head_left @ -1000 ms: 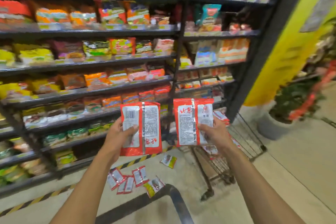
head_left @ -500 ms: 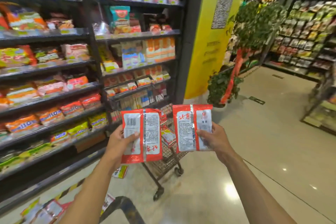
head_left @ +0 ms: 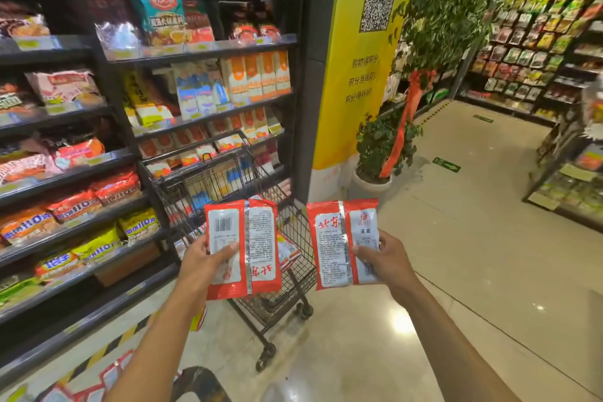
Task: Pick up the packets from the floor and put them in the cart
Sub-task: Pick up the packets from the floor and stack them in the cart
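Observation:
My left hand (head_left: pixel 199 266) grips a red and white packet (head_left: pixel 257 245) by its left edge, thumb across the front. My right hand (head_left: pixel 386 263) grips a second red and white packet (head_left: pixel 332 241) by its right edge. Both packets are held upright in front of a black wire cart (head_left: pixel 228 179), which stands beside the shelves. At least one red packet (head_left: pixel 287 251) lies inside the cart. More red packets (head_left: pixel 111 375) lie on the floor at the lower left, partly hidden by my left arm.
Black shelves (head_left: pixel 98 166) full of snack bags run along the left. A yellow pillar (head_left: pixel 355 59) and a potted plant (head_left: pixel 381 147) stand behind the cart. Another shelf unit (head_left: pixel 567 179) is at the right. A dark curved bar (head_left: pixel 199 382) rises at the bottom edge.
My view has swung right and up from the floor packets towards the cart and the aisle. Both hands keep their packets and now hold them nearer the cart.

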A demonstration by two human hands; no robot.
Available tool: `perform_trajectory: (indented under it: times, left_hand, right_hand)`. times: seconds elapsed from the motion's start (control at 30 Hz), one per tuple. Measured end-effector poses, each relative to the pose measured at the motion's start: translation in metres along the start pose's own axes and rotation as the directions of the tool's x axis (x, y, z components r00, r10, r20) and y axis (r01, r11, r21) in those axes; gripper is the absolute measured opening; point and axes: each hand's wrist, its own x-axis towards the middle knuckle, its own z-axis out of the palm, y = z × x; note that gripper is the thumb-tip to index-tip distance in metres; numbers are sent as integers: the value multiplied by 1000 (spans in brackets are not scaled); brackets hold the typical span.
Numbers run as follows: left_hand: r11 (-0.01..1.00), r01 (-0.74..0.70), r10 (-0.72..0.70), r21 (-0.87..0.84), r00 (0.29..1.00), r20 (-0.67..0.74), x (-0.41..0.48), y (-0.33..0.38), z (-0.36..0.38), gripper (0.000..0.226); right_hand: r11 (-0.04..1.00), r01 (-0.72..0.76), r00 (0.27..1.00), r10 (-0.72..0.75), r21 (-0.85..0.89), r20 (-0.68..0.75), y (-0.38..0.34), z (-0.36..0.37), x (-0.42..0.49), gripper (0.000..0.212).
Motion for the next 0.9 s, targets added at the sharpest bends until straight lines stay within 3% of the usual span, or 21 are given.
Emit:
perform_trajectory:
  times: [0.3,0.57,0.73,0.9]
  left_hand:
    - [977,168,-165,-131,986,32,152,-43,32,35]
    - [951,291,-295,-103,955,-18,256,-68,18,32]
    - [934,340,-350,-110,932,-97,288,-90,12,28]
    - [895,425,-446,-138,873,-199,324,-127,20,33]
  right_hand:
    - [987,-130,992,129,-97,-17,-8,36,137,24]
    - [963,-211,975,220,-167,37,11,99,258,21]
    - [933,-269,937,311,-240,161,45,128,319,18]
    - [929,-225,896,316,-295,313,85,157,395,25]
